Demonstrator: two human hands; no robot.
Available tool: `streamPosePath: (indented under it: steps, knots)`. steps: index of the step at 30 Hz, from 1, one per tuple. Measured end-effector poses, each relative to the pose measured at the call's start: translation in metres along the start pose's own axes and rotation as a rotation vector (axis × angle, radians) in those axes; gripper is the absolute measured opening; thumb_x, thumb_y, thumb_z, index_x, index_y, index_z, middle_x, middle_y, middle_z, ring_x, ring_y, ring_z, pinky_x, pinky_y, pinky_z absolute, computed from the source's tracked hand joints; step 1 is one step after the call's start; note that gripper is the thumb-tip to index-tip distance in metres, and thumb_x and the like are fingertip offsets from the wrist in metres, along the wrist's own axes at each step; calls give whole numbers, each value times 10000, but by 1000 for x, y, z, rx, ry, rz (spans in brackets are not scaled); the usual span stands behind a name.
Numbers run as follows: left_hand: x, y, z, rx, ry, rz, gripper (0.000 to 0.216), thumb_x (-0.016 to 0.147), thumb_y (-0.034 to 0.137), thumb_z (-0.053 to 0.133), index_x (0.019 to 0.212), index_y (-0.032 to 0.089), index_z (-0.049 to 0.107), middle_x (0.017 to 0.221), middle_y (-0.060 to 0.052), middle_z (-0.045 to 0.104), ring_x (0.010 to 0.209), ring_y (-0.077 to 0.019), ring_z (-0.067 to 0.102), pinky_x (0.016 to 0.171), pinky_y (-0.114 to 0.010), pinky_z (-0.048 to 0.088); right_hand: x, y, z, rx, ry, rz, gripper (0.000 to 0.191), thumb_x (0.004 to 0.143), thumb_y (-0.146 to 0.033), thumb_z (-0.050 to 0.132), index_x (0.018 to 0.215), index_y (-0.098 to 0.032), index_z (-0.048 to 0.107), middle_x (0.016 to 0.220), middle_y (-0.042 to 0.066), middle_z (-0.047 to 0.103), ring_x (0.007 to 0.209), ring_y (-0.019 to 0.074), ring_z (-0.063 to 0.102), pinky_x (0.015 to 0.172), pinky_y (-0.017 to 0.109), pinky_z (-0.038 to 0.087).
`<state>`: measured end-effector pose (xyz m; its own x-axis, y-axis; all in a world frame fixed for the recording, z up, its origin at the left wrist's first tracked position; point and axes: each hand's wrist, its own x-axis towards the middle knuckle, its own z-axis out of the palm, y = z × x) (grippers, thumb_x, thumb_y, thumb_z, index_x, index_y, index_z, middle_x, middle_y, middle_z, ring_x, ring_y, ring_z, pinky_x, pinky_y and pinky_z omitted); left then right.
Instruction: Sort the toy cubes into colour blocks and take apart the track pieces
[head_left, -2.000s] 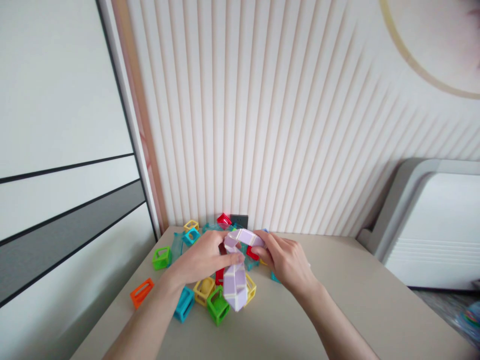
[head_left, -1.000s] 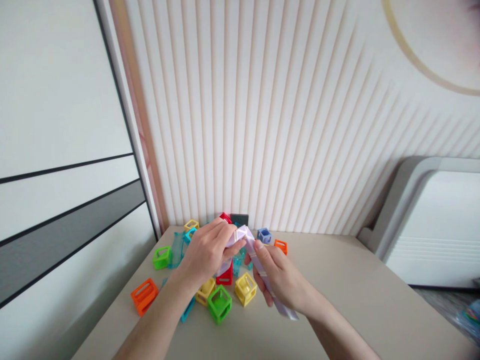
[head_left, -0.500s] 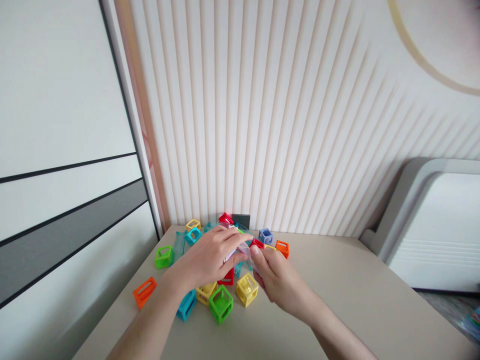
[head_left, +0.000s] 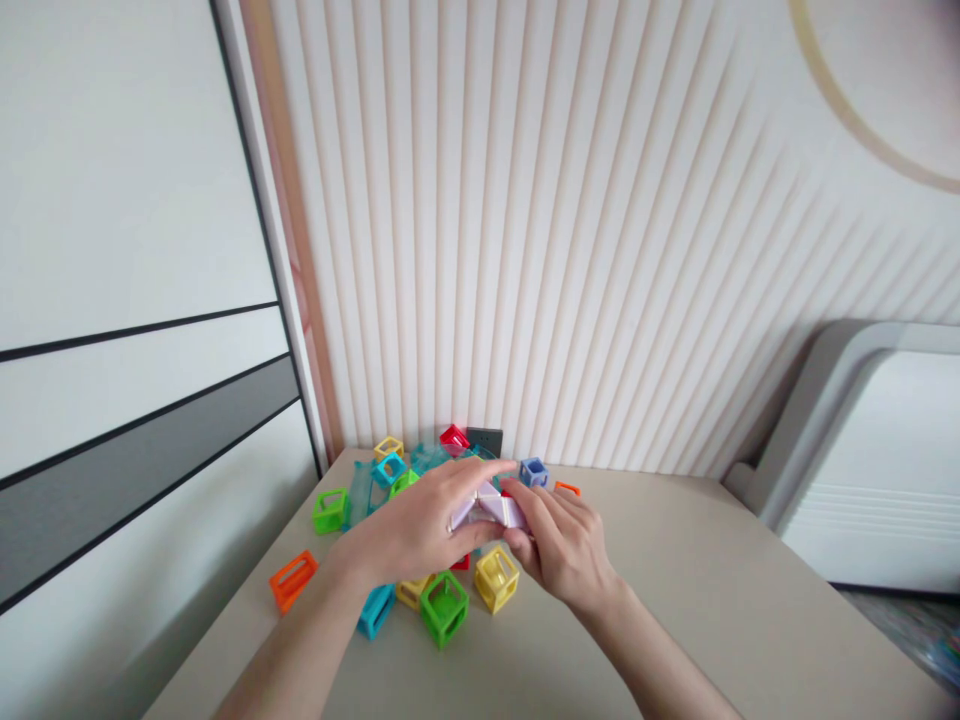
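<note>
Between both hands is a lavender-and-white snake puzzle (head_left: 501, 507) with wedge-shaped segments, bent at an angle. My left hand (head_left: 427, 512) grips its left part, thumb below and fingers above. My right hand (head_left: 562, 540) is closed on the right end, with fingers on top and thumb underneath. Part of the puzzle is hidden by the fingers. Just below the hands on the table lie a yellow open-frame cube (head_left: 496, 578) and a green open-frame cube (head_left: 444, 606). A red piece is partly hidden beneath my left hand.
Other frame blocks lie around: orange (head_left: 293, 581), lime green (head_left: 329, 511), blue (head_left: 376, 611), periwinkle (head_left: 533, 471) and red (head_left: 454, 439). Translucent teal pieces (head_left: 361, 492) sit behind my left hand. A black socket (head_left: 485, 441) is on the ribbed wall (head_left: 525, 250); a cabinet (head_left: 150, 400) borders the left.
My right hand has turned so its fingers lie over the puzzle's end, where its thumb was on top. More lavender segments show between the hands. The view has shifted slightly.
</note>
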<state>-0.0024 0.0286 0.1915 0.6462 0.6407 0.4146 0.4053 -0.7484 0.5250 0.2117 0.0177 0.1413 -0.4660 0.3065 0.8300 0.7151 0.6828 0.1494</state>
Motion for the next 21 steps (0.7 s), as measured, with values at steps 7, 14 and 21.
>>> streamPosePath:
  steps: [7, 14, 21]
  knots:
    - [2, -7, 2, 74, 310, 14, 357, 951, 412, 617, 1256, 231, 579, 1166, -67, 708, 1059, -232, 682, 919, -339, 546, 2, 12, -2, 128, -185, 278, 430, 1065, -431, 321, 1195, -138, 607, 908, 115, 729, 755, 200, 681, 661, 264, 455]
    - [10, -12, 13, 503, 429, 248, 296, 959, 329, 618, 1215, 188, 574, 1044, -95, 718, 1003, -282, 676, 917, -431, 544, 10, 4, 2, 718, -372, 746, 516, 1044, -569, 285, 849, -191, 578, 650, -2, 552, 575, 136, 492, 548, 242, 365]
    - [12, -11, 25, 537, 598, 431, 358, 969, 311, 603, 1265, 139, 498, 975, -116, 710, 910, -259, 680, 882, -420, 534, 20, -14, -13, 1468, -573, 1194, 553, 920, -755, 398, 808, -220, 478, 506, -99, 402, 376, 56, 236, 368, 178, 155]
